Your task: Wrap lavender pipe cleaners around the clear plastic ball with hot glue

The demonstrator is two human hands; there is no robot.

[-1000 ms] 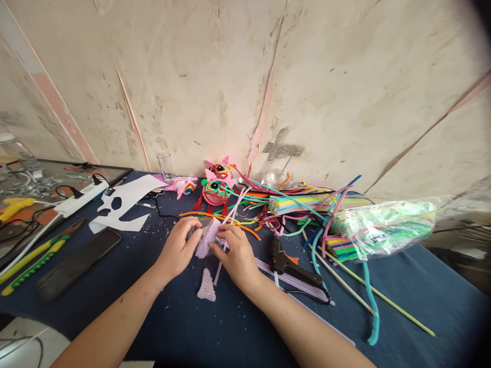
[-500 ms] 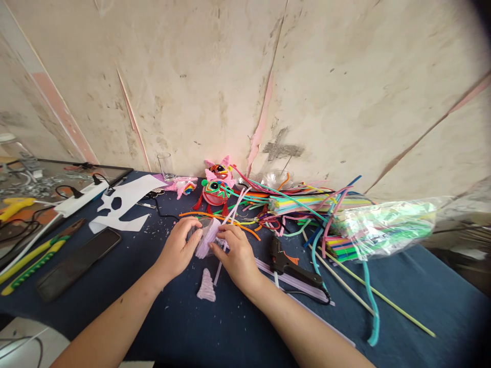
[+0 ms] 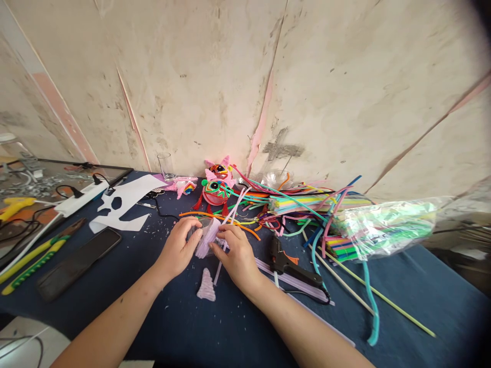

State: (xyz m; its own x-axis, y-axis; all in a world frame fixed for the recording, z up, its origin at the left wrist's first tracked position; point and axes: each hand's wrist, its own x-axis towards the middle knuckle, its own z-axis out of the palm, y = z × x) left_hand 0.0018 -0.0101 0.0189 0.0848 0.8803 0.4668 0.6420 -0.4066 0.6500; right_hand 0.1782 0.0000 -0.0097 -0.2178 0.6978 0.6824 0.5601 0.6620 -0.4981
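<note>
Between my hands is a clear plastic piece, perhaps a small cup or dome, banded with lilac pipe cleaners (image 3: 207, 239). My left hand (image 3: 177, 248) curls round its left side, thumb and fingers closed on the clear plastic. At the band's right edge, my right hand (image 3: 238, 255) pinches the lilac pipe cleaners; loose ends (image 3: 238, 204) stick up beyond the fingers. The fingertips partly hide where they grip. A fuzzy lilac triangle (image 3: 206, 286) lies on the dark blue cloth just below. To the right rests a black glue gun (image 3: 293, 266) across lilac strips (image 3: 303, 286).
Two red tiger-like figures (image 3: 217, 193) stand behind my hands. Bundled pipe cleaners (image 3: 299, 203) and a plastic bag of them (image 3: 391, 225) lie at right. On the left are cut white paper (image 3: 132, 202), a phone (image 3: 79, 263), pliers (image 3: 42, 258) and a power strip (image 3: 82, 197).
</note>
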